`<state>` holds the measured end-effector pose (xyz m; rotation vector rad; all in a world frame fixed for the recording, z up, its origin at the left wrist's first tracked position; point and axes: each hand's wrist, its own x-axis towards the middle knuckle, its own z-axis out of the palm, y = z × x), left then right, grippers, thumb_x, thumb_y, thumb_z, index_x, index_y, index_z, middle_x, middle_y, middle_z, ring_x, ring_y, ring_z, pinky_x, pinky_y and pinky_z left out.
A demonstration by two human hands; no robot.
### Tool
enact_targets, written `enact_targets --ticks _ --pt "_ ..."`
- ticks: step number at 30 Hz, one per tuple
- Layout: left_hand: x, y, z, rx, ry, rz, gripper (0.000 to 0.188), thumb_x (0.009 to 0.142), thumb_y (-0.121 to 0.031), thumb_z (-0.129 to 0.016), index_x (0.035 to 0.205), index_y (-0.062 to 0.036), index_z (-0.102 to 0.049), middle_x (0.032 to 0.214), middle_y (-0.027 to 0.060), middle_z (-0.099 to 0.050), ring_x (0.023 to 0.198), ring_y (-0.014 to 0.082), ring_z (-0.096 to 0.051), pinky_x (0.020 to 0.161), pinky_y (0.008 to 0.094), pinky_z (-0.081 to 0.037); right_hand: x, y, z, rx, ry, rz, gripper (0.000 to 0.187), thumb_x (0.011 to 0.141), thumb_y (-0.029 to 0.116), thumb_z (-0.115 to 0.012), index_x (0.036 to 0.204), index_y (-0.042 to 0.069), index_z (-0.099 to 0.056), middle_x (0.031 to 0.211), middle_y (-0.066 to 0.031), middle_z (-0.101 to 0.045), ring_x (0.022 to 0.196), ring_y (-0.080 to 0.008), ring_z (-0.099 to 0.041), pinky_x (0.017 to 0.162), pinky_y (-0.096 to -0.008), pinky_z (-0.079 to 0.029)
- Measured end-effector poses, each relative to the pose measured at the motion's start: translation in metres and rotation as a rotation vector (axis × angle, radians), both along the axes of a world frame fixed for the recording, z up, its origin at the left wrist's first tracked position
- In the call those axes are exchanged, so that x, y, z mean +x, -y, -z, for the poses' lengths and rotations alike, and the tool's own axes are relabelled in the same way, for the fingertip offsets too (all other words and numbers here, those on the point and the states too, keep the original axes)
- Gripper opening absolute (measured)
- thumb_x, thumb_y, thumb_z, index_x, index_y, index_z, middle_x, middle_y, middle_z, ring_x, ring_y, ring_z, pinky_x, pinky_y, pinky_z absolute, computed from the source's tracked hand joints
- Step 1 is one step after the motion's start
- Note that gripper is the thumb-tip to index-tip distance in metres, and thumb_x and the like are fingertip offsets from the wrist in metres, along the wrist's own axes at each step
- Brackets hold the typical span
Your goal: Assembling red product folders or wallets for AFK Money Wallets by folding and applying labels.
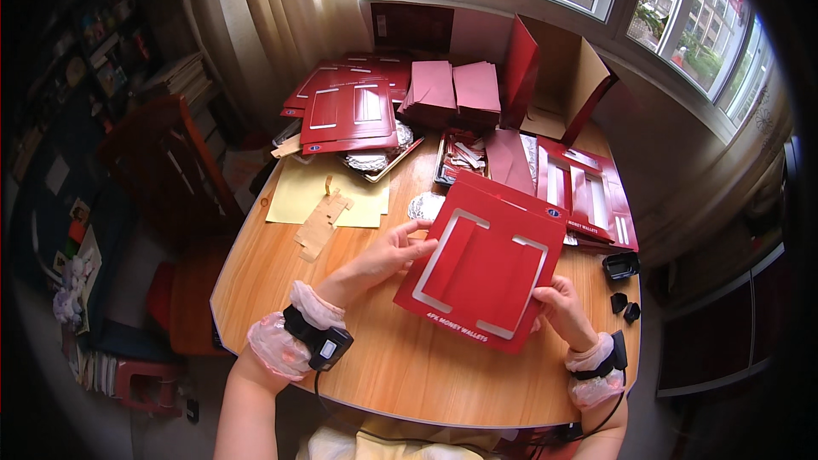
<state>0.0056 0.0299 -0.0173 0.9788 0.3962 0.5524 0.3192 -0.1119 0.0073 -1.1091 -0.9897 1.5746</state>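
A flat red cardboard sleeve (487, 266) with bracket-shaped cut-outs and pale lettering along its lower edge is held tilted above the table. My left hand (394, 251) grips its left edge, thumb near the front and fingers partly behind. At the lower right edge, my right hand (558, 305) pinches the card between thumb and fingers. The far fingers of both hands are partly hidden by the card. Just behind it lie a round silver-white piece (425, 205) and a small tray of red and white bits (461, 156).
Stacked red cards (349, 112) lie at the back left, beside pink envelopes (452, 89) and an open cardboard box (554, 77). Yellow sheets (294, 194) with brown tape lie at left. More red cards (588, 192) and small black parts (621, 267) are at right.
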Motion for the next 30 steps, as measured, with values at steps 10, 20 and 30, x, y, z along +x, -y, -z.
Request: enact_targets --ticks 10,20,30 --pt "0.016 0.002 -0.004 0.911 -0.272 -0.957 0.035 0.09 -0.016 -0.067 0.121 -0.0056 -0.056 0.091 0.0063 -0.07 0.084 0.0151 -0.065 0.075 0.0316 -0.052 0.013 0.0 -0.008 -0.041 0.286 -0.081 0.021 0.088 0.009 -0.058 0.103 -0.004 -0.066 0.09 -0.0056 -0.07 0.073 -0.0087 -0.065 0.063 -0.02 -0.051" --pt "0.024 0.049 -0.041 1.115 -0.655 -0.487 0.016 0.087 -0.017 -0.07 0.095 -0.0034 -0.068 0.089 0.009 -0.071 0.081 0.0188 -0.068 0.069 0.0307 -0.052 0.002 -0.001 -0.04 -0.036 0.257 -0.18 0.029 0.088 0.009 -0.066 0.112 -0.007 -0.065 0.097 -0.0063 -0.07 0.081 -0.0081 -0.065 0.073 -0.0219 -0.054" --pt "0.024 0.047 -0.035 0.583 -0.496 -0.179 0.034 0.09 -0.021 -0.071 0.114 -0.0019 -0.057 0.082 0.0023 -0.068 0.073 0.0118 -0.064 0.068 0.0274 -0.053 -0.001 -0.002 -0.04 -0.042 0.26 -0.204 0.031 0.093 0.014 -0.066 0.117 -0.006 -0.064 0.102 -0.0055 -0.069 0.086 -0.0084 -0.064 0.076 -0.0223 -0.053"
